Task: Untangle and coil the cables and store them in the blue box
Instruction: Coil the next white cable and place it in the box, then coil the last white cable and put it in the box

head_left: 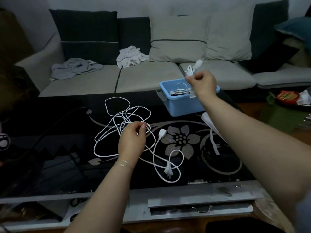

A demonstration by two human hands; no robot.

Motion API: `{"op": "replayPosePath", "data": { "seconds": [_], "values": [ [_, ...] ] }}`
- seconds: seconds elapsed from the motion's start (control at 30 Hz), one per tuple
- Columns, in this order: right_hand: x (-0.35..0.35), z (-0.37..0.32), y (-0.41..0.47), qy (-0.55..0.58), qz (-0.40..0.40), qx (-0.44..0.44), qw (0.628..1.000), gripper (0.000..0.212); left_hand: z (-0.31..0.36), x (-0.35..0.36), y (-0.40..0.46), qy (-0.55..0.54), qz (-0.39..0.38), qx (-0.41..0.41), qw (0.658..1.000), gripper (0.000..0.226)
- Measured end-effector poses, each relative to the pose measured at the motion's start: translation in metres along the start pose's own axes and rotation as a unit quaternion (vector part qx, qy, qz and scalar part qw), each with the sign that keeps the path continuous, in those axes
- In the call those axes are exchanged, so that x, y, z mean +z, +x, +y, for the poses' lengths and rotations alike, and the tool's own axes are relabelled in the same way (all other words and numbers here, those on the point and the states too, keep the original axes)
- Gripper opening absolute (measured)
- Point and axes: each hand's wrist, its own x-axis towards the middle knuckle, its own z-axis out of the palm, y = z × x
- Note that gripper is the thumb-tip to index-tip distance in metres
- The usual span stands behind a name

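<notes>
A long white cable (107, 137) lies in tangled loops on the black glass table (58, 148), with a white socket end (162, 133) and a plug (168, 169) at its right. My left hand (132, 142) pinches a strand of this cable near the middle of the tangle. My right hand (202, 84) is raised over the blue box (181, 106) and grips a small coiled white cable (191, 69) with its plug pointing up. The blue box stands at the table's far edge and holds other coiled cables.
A black cable (55, 122) runs across the table's left side. A white strip (212, 132) lies to the right of the flower pattern. Behind the table is a sofa with cushions and crumpled clothes (131, 56). Packets lie on the floor at far right (289, 98).
</notes>
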Motion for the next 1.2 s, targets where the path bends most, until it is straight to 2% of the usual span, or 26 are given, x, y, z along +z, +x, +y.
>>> {"op": "replayPosePath", "data": {
  "seconds": [0.13, 0.3, 0.37, 0.43, 0.53, 0.6, 0.67, 0.93, 1.13, 1.2],
  "values": [
    [0.023, 0.013, 0.036, -0.142, 0.003, -0.066, 0.988, 0.024, -0.011, 0.003, 0.009, -0.003, 0.021, 0.003, 1.000, 0.016],
    [0.052, 0.032, 0.059, -0.345, -0.043, -0.151, 0.925, 0.026, -0.019, 0.011, 0.019, 0.032, 0.026, -0.006, 0.999, 0.015],
    [0.058, 0.033, 0.062, -0.400, -0.073, -0.144, 0.902, 0.025, -0.019, 0.013, 0.019, 0.044, 0.019, -0.004, 0.999, 0.014],
    [0.064, 0.031, 0.065, -0.436, -0.149, -0.109, 0.881, 0.025, -0.023, 0.015, 0.020, 0.052, 0.012, -0.009, 0.999, 0.014],
    [0.064, 0.027, 0.066, -0.442, -0.263, -0.102, 0.852, 0.028, -0.030, 0.017, 0.021, 0.054, -0.007, -0.021, 0.998, 0.015],
    [0.062, 0.028, 0.066, -0.431, -0.296, -0.131, 0.842, 0.025, -0.031, 0.019, 0.020, 0.063, -0.026, -0.029, 0.997, 0.015],
    [0.059, 0.033, 0.067, -0.405, -0.309, -0.138, 0.849, 0.024, -0.029, 0.021, 0.019, 0.068, -0.036, -0.030, 0.997, 0.016],
    [0.048, 0.044, 0.058, -0.330, -0.278, -0.149, 0.890, 0.028, -0.029, 0.021, 0.019, 0.072, -0.062, -0.034, 0.995, 0.016],
    [0.047, 0.046, 0.018, -0.289, -0.204, -0.275, 0.894, 0.033, -0.033, 0.021, 0.016, 0.107, -0.110, -0.070, 0.986, 0.022],
    [0.047, 0.050, -0.006, -0.255, -0.205, -0.311, 0.892, 0.031, -0.033, 0.023, 0.016, 0.129, -0.129, -0.075, 0.980, 0.025]
  ]
}}
